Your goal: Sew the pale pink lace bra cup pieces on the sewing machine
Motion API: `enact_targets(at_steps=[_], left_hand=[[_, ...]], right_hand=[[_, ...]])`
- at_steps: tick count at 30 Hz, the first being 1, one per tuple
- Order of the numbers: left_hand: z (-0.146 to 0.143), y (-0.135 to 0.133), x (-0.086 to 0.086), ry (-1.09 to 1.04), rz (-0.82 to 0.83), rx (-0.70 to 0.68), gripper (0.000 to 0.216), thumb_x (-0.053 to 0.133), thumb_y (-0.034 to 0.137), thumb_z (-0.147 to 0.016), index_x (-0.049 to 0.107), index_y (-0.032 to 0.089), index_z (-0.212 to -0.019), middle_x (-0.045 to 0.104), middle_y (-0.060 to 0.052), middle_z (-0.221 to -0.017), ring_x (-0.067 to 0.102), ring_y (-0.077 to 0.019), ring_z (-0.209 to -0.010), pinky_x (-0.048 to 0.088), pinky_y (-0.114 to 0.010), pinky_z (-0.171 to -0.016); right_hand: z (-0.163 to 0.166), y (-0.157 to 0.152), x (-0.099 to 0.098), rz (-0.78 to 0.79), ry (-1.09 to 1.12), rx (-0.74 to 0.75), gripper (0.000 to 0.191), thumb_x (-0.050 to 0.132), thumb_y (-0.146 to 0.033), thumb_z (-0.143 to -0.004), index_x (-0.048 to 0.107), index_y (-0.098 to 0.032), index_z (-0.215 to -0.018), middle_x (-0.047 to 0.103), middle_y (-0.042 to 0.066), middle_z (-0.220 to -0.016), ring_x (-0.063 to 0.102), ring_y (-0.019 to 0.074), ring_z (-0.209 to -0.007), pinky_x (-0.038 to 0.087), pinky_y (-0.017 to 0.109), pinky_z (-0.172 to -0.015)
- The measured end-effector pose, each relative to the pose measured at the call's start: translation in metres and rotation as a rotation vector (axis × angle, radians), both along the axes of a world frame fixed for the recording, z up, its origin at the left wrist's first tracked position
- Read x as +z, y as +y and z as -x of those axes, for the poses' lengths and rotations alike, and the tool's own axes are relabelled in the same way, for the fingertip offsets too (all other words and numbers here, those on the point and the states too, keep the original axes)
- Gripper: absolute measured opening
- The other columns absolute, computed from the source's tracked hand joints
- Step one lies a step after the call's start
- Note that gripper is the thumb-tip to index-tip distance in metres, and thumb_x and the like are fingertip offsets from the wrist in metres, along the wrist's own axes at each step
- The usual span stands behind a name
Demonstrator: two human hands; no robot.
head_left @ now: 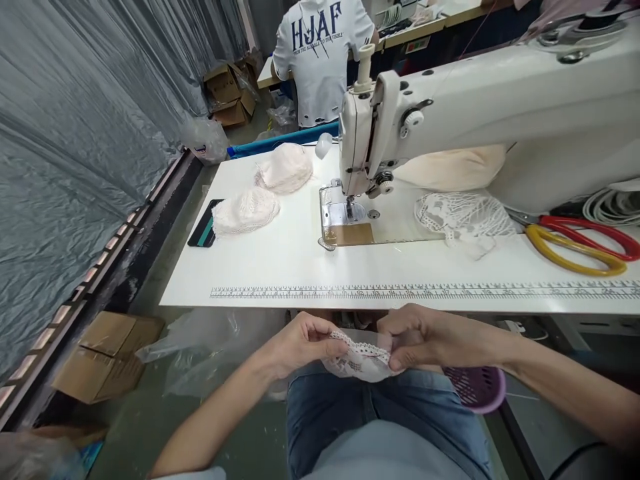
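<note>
A long white worktop [280, 267] runs across the view, smooth and glossy, with a printed ruler [400, 291] along its near edge. A white sewing machine [450, 113] stands on it at the right, its needle over a metal plate. To the left of the needle lie two soft stacks of pale pink cups [265, 193], domed and lacy. Right of the needle sits a loose heap of white lace [465, 217], and beside that lie scissors [580, 243] with one red and one yellow looped handle.

Grey plastic sheeting [75, 133], wrinkled and shiny, covers the wall on the left. Cardboard boxes [105, 353] and crumpled clear bags lie on the floor below the worktop's left end. At the back, a person in a white printed shirt [320, 47] stands facing away at another bench.

Below the worktop's near edge, over a lap in blue jeans [370, 413], both hands hold one small lace piece [357, 357]. The left hand [305, 343] pinches its left end, fingers [325, 331] closed narrowly with thumb against fingertips. The right hand [420, 337] grips its right end, fingers [400, 360] curled tight over the cloth. The piece is thin white openwork with a scalloped trim stretched between the two hands. A purple perforated plastic basket [477, 387] rests just under the right wrist.
</note>
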State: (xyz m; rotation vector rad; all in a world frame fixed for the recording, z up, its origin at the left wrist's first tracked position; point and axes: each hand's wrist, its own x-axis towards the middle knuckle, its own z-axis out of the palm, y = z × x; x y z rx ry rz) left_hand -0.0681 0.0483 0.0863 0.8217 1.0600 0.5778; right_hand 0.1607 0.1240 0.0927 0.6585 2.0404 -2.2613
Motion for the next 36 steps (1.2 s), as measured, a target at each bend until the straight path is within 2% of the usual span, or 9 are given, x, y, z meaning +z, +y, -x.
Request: enact_targets(at_steps=[3,6,9,14,18,22,25,32,36], left_hand=[[-0.008,-0.004,-0.009,-0.020,0.049,0.027,0.041,0.079,0.046,-0.058,0.072,0.009,-0.075,0.065,-0.004,-0.062,0.056,-0.0110,-0.059,0.046,-0.024,-0.065],[-0.014,-0.004,-0.012,-0.023,0.068,0.009,0.042,0.079,0.045,-0.057,0.072,0.009,-0.076,0.067,-0.005,-0.066,0.058,-0.0121,-0.061,0.045,-0.024,-0.065],[-0.018,-0.004,-0.012,0.002,0.064,-0.030,0.042,0.078,0.045,-0.059,0.072,0.008,-0.079,0.067,-0.006,-0.068,0.058,-0.0120,-0.061,0.045,-0.025,-0.065],[-0.021,-0.007,-0.019,0.032,-0.008,-0.049,0.039,0.080,0.038,-0.057,0.072,0.010,-0.083,0.068,-0.005,-0.074,0.060,-0.0135,-0.067,0.047,-0.025,-0.068],[-0.024,-0.008,-0.025,0.146,-0.069,-0.083,0.036,0.075,0.040,-0.064,0.072,0.010,-0.083,0.069,-0.006,-0.072,0.061,-0.0149,-0.066,0.047,-0.025,-0.065],[-0.024,-0.008,-0.022,0.186,-0.129,-0.128,0.034,0.072,0.036,-0.069,0.070,0.010,-0.092,0.070,-0.008,-0.080,0.064,-0.0178,-0.072,0.049,-0.026,-0.067],[-0.023,-0.009,-0.021,0.194,-0.168,-0.111,0.036,0.072,0.030,-0.068,0.068,0.011,-0.098,0.071,-0.009,-0.088,0.065,-0.0201,-0.081,0.049,-0.026,-0.072],[-0.025,-0.010,-0.024,0.323,-0.227,-0.081,0.028,0.069,0.026,-0.070,0.069,0.012,-0.095,0.072,-0.007,-0.085,0.066,-0.0190,-0.079,0.048,-0.023,-0.069],[-0.024,-0.010,-0.020,0.337,-0.246,-0.111,0.024,0.067,0.027,-0.073,0.069,0.013,-0.092,0.071,-0.006,-0.082,0.066,-0.0181,-0.076,0.046,-0.022,-0.066]], right_hand=[[-0.005,-0.008,-0.005,0.051,0.002,-0.007,0.021,0.064,-0.035,-0.078,0.064,-0.015,-0.078,0.054,-0.002,-0.068,0.048,0.0094,-0.062,0.036,0.021,-0.056],[-0.006,-0.015,-0.011,0.016,0.006,-0.023,0.026,0.067,-0.040,-0.075,0.064,-0.014,-0.080,0.053,-0.002,-0.068,0.045,0.0096,-0.062,0.033,0.021,-0.055],[-0.007,-0.019,-0.019,-0.033,0.021,-0.071,0.030,0.064,-0.043,-0.078,0.060,-0.014,-0.073,0.048,-0.003,-0.064,0.040,0.0088,-0.059,0.029,0.022,-0.053],[-0.015,-0.023,-0.031,-0.040,-0.025,-0.122,0.031,0.060,-0.044,-0.081,0.058,-0.015,-0.072,0.047,-0.002,-0.064,0.039,0.0098,-0.061,0.029,0.023,-0.054],[-0.011,-0.027,-0.032,-0.043,-0.035,-0.106,0.031,0.060,-0.047,-0.080,0.059,-0.016,-0.077,0.046,-0.002,-0.066,0.038,0.0100,-0.061,0.030,0.022,-0.054],[-0.001,-0.031,-0.031,-0.018,-0.048,-0.161,0.034,0.058,-0.050,-0.080,0.056,-0.017,-0.073,0.040,-0.005,-0.059,0.032,0.0084,-0.054,0.026,0.022,-0.049],[-0.001,-0.031,-0.035,-0.072,-0.049,-0.216,0.033,0.058,-0.048,-0.081,0.055,-0.018,-0.070,0.039,-0.005,-0.058,0.032,0.0081,-0.053,0.025,0.022,-0.048],[0.000,-0.032,-0.043,-0.144,-0.084,-0.203,0.031,0.058,-0.048,-0.081,0.057,-0.017,-0.077,0.047,-0.003,-0.065,0.036,0.0097,-0.058,0.028,0.023,-0.052],[0.005,-0.033,-0.045,-0.149,-0.086,-0.224,0.030,0.058,-0.046,-0.082,0.057,-0.017,-0.074,0.043,-0.004,-0.062,0.034,0.0096,-0.057,0.026,0.023,-0.052]])
